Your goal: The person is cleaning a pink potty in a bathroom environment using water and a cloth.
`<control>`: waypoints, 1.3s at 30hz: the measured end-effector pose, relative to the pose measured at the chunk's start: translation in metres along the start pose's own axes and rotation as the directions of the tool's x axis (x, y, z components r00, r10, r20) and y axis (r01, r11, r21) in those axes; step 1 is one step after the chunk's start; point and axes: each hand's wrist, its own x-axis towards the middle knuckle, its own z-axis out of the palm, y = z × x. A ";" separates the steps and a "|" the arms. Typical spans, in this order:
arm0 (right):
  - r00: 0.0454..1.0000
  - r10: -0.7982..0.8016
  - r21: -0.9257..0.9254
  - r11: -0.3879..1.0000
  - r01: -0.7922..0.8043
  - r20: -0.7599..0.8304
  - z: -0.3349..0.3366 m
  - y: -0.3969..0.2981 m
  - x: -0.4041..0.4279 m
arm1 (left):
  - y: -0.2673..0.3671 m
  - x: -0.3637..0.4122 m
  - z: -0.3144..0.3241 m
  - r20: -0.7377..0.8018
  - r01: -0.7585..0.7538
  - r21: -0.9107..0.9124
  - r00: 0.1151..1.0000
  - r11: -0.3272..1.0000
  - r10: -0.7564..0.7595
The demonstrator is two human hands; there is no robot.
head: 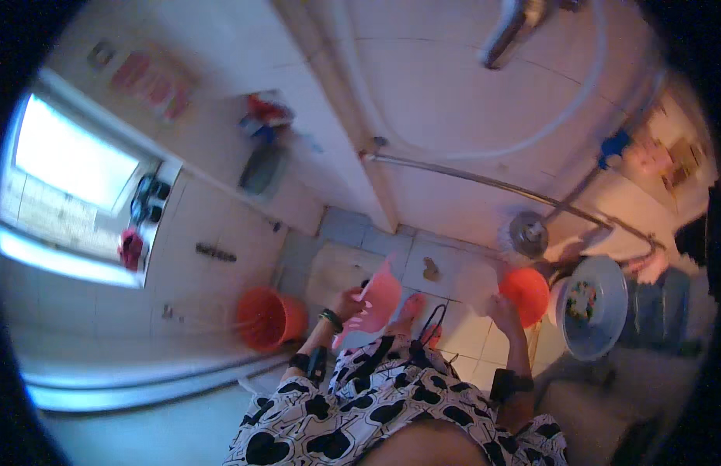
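My left hand grips the edge of a pink plastic piece with slot-like openings. It hangs tilted above the floor by my feet; its full shape is hard to make out. My right hand is curled at the left edge of a round orange-red plastic basin. Blur leaves unclear whether the fingers hold its rim. Just right of it stands a larger translucent basin with small multicoloured things inside. To the left of my left hand is an orange-red bucket, its mouth facing me.
A metal pipe runs along the wall ahead, with a pale hose looping above. A round grey object sits near the wall's foot. A brown patch marks the tiled floor. On the left is a bright window.
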 end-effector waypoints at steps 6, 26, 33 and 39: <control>0.982 -0.116 0.107 0.989 0.100 0.150 0.019 -0.089 0.096 | 0.021 -0.092 0.020 -0.388 -0.121 -0.116 0.919 0.986 0.067; 0.962 -0.272 0.712 0.673 0.201 -0.014 0.177 -0.546 0.380 | 0.033 -0.172 -0.106 -0.657 -0.207 -0.133 0.751 0.969 0.070; 0.959 -0.271 0.664 0.703 0.256 -0.082 0.230 -0.563 0.461 | 0.068 -0.179 -0.125 -0.588 -0.229 -0.257 0.808 0.939 0.036; 0.919 -0.389 0.271 0.880 0.391 -0.061 0.219 -0.590 0.428 | 0.095 -0.184 -0.130 -0.528 -0.135 -0.167 0.849 0.977 0.027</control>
